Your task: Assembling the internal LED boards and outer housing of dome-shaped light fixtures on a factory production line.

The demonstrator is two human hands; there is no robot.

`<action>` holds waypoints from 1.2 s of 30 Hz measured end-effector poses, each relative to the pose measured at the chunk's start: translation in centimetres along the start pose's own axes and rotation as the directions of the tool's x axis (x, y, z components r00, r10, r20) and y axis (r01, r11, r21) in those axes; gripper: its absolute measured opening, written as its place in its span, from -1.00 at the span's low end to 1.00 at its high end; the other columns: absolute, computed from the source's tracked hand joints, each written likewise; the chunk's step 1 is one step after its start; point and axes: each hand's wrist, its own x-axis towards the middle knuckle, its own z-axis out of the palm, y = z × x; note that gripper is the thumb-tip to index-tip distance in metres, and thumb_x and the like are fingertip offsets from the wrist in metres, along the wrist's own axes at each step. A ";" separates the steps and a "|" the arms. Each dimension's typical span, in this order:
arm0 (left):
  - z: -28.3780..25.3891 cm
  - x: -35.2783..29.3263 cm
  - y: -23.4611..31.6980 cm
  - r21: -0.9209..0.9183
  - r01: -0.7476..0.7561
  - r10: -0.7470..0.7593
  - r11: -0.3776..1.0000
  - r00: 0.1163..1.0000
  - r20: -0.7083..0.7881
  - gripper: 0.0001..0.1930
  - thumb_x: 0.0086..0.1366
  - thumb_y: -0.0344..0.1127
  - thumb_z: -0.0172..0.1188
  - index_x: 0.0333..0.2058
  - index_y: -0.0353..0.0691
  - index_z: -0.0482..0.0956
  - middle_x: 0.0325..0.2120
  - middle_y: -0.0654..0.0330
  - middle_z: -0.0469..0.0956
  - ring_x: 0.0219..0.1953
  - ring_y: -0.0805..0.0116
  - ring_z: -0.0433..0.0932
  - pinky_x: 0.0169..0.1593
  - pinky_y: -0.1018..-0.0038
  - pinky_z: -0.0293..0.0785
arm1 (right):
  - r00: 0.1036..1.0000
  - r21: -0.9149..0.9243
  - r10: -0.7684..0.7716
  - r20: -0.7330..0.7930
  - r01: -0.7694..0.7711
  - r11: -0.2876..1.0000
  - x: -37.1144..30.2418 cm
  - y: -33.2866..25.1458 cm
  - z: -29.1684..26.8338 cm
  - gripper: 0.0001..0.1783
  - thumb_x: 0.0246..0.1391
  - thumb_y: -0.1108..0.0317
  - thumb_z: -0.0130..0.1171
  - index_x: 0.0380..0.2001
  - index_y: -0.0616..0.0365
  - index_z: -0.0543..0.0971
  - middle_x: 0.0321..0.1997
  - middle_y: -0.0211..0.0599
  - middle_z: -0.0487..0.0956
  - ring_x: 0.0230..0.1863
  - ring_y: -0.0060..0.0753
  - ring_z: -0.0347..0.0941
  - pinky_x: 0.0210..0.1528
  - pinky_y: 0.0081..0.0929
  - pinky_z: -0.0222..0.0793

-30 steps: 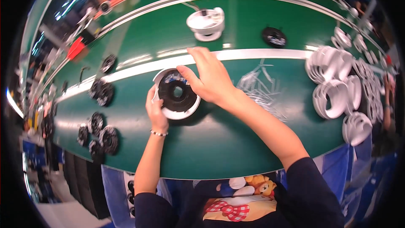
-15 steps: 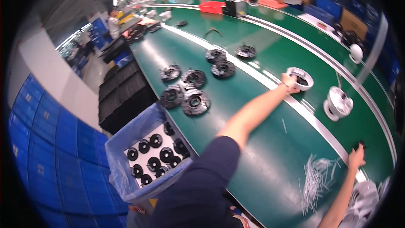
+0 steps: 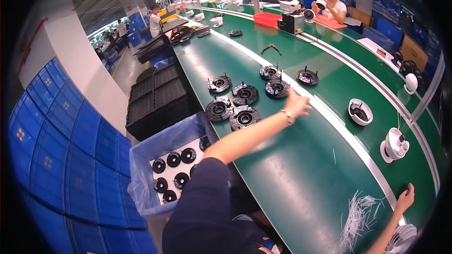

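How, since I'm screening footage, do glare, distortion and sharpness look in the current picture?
Head view: pale glare lies on the green table toward its far end; head view: edges of the blue crates bend near the rim, and the corners go black; head view: the left hand looks fairly sharp.

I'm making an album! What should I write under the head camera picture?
A left arm stretched toward black discs on a green table, with white strips lying beside the right arm.

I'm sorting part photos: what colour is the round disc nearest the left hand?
The disc is mostly black; best seen in the head view.
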 end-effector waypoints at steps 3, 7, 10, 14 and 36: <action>-8.2 -0.5 3.3 -0.018 -0.089 0.086 0.996 0.989 -0.120 -0.31 0.14 -0.39 -0.14 0.10 -0.14 -0.41 -0.26 -0.06 0.42 -0.37 0.19 0.51 -0.43 0.36 0.50 | 0.994 -0.268 -0.015 0.105 0.042 0.962 0.6 -2.0 -0.4 -0.63 -0.11 0.43 0.04 -0.13 0.12 0.39 -0.12 -0.16 0.43 -0.11 -0.21 0.35 -0.11 -0.34 0.27; -15.8 0.3 9.6 0.007 -0.138 0.133 0.990 0.939 -0.316 -0.25 0.08 -0.43 -0.14 0.07 -0.16 -0.50 -0.34 -0.05 0.44 -0.49 0.22 0.51 -0.54 0.45 0.46 | 0.925 -0.565 0.323 0.202 -0.159 0.810 0.3 3.0 0.6 -0.45 0.00 0.00 -0.04 -0.03 0.14 0.31 0.01 -0.12 0.35 0.02 -0.12 0.26 0.00 -0.27 0.19; -25.8 2.9 14.9 0.039 -0.044 0.056 0.998 0.908 -0.415 -0.13 0.07 -0.43 -0.12 0.05 -0.13 -0.72 -0.51 0.02 0.48 -0.67 0.31 0.46 -0.61 0.44 0.44 | 0.904 -0.337 0.285 0.318 -0.173 0.925 0.9 3.9 -0.1 -0.44 -0.03 -0.06 -0.03 -0.14 0.22 0.41 -0.20 0.01 0.47 -0.18 0.02 0.39 -0.10 -0.29 0.26; -30.8 1.8 22.8 0.369 -0.129 0.356 0.920 0.667 -0.655 -0.28 -0.04 -0.49 0.02 -0.02 -0.08 -0.29 -0.72 0.18 0.36 -0.80 0.46 0.33 -0.77 0.55 0.26 | 0.894 -0.278 0.375 0.246 -0.306 0.911 0.1 10.7 0.1 -0.43 -0.15 0.12 0.16 -0.12 0.30 0.37 -0.13 0.03 0.43 -0.11 -0.02 0.35 -0.07 -0.32 0.24; -24.8 6.0 23.5 0.909 0.343 0.141 0.237 0.914 -0.381 -0.05 -0.17 -0.48 0.01 0.19 0.15 -0.31 -0.76 0.23 0.31 -0.80 0.49 0.24 -0.74 0.55 0.17 | 0.621 0.616 -0.286 0.730 -0.416 0.669 -4.6 -31.1 -6.2 -0.60 -0.31 0.45 0.21 -0.26 0.27 0.44 -0.29 -0.32 0.44 -0.25 -0.49 0.36 -0.15 -0.55 0.28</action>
